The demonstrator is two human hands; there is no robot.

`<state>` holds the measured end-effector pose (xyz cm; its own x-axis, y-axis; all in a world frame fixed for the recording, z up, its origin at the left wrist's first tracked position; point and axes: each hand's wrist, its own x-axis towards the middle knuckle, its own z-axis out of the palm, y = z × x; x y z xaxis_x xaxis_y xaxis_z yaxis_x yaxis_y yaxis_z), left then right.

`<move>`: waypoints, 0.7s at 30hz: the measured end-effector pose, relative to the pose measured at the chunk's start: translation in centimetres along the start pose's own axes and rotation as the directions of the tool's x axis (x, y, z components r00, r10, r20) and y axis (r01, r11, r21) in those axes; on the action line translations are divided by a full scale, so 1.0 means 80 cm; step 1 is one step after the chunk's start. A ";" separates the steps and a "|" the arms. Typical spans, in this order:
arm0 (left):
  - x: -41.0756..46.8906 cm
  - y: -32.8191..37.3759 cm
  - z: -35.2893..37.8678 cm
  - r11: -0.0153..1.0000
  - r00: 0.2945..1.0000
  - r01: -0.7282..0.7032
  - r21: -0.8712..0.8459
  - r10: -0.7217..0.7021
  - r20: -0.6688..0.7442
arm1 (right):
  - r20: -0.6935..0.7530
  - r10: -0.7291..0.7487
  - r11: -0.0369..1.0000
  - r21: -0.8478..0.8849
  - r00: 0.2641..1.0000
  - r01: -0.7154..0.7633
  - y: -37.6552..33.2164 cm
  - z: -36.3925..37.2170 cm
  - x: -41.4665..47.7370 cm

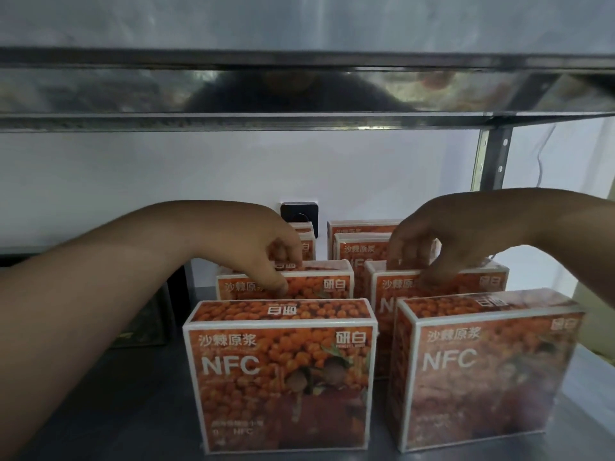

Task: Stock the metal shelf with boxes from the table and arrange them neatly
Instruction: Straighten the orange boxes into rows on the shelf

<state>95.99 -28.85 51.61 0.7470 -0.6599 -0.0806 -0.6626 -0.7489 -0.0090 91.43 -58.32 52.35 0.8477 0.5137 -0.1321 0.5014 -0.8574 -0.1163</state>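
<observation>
1. Nearest, 2 glossy, film-wrapped rectangular cartons, the front left box and front right box, stand upright on the dull metal shelf.
2. Left hand pinches the top edge of the second-row left box, fingers curled over it.
3. Right hand grips the second-row right box likewise.
4. Rear boxes are mostly hidden behind both hands; the front right box is blurred.

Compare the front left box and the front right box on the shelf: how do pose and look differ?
The front left box faces the camera squarely; the front right box is angled, its right end receding. The front left box shows vivid orange; the front right box looks paler, hazed. Both stand upright with the same NFC design.
</observation>
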 end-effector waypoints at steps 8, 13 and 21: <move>-0.010 -0.037 0.001 0.995 0.995 0.095 0.038 -0.094 -0.030 | -0.051 0.020 0.998 -0.059 0.999 -0.023 0.000 -0.003 0.031; -0.016 -0.054 0.003 0.988 0.988 0.154 0.009 -0.154 -0.034 | -0.063 0.011 0.998 -0.067 0.998 -0.015 -0.003 -0.004 0.039; -0.018 -0.060 0.003 0.982 0.983 0.185 -0.042 -0.185 -0.006 | -0.064 0.012 0.997 -0.072 0.998 -0.016 0.000 -0.002 0.042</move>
<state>98.08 -24.32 51.54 0.8571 -0.5102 -0.0717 -0.5103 -0.8598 0.0184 94.28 -56.63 52.05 0.8628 0.5006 -0.0706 0.4987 -0.8657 -0.0432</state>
